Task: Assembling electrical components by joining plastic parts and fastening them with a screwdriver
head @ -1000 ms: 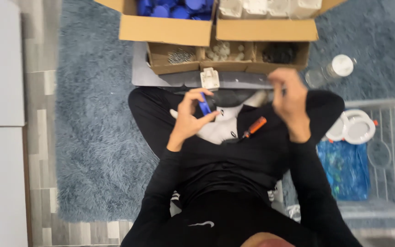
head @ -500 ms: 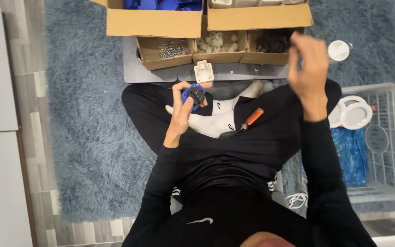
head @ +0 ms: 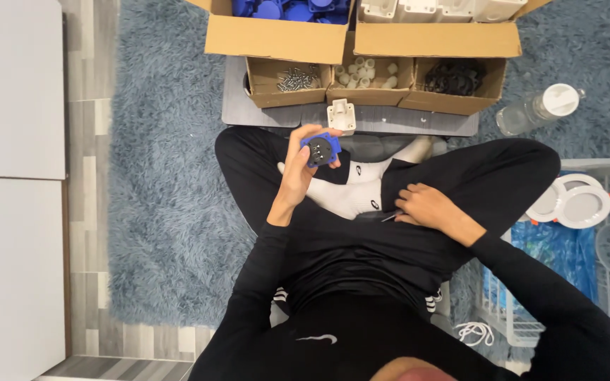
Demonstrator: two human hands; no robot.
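While my left hand (head: 298,176) grips the round blue plastic part (head: 321,149), my right hand (head: 428,210) closes on the thin tool (head: 388,218) beneath it; I judge fastening comes next

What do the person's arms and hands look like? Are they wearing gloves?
No gloves: both the left hand and the right hand are bare. Both arms are covered by long, snug black sleeves that end at the wrists. The sleeves are plain, with no stripes or pattern showing, and no watch or rings can be made out.
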